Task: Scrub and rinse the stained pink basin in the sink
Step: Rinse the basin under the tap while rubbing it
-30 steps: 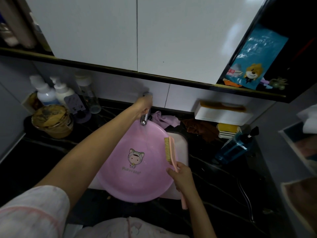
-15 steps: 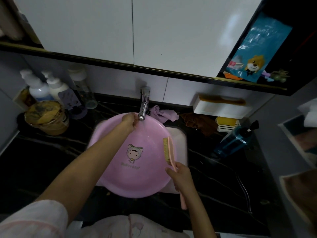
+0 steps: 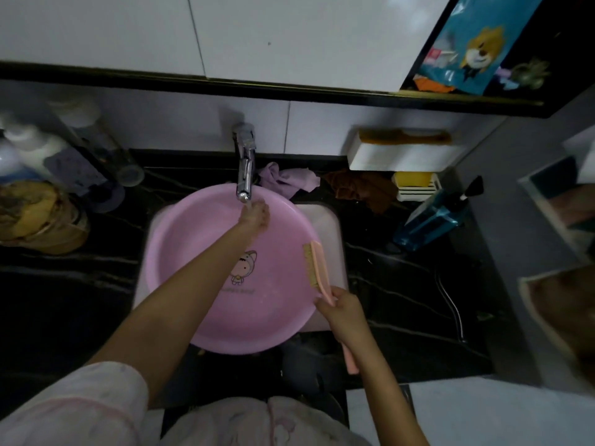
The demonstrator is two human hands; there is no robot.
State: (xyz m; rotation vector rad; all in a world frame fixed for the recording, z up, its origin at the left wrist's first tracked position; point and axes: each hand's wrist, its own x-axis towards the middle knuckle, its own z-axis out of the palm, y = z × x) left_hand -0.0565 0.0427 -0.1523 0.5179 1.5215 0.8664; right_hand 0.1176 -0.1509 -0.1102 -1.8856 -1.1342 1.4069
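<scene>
Dropping from the lever of the tap (image 3: pixel 244 169), the left hand (image 3: pixel 256 216) now sits just under the spout, fingers loosely cupped and holding nothing, probably testing the flow. The right hand (image 3: pixel 342 310) grips the brush (image 3: pixel 317 264) near the rim of the basin (image 3: pixel 193 252), which lies in the sink (image 3: pixel 333 230) below the tap. Scrubbing looks about to begin.

Lettering under the pink basin (image 3: pixel 180 249) cartoon, too blurred to read
</scene>
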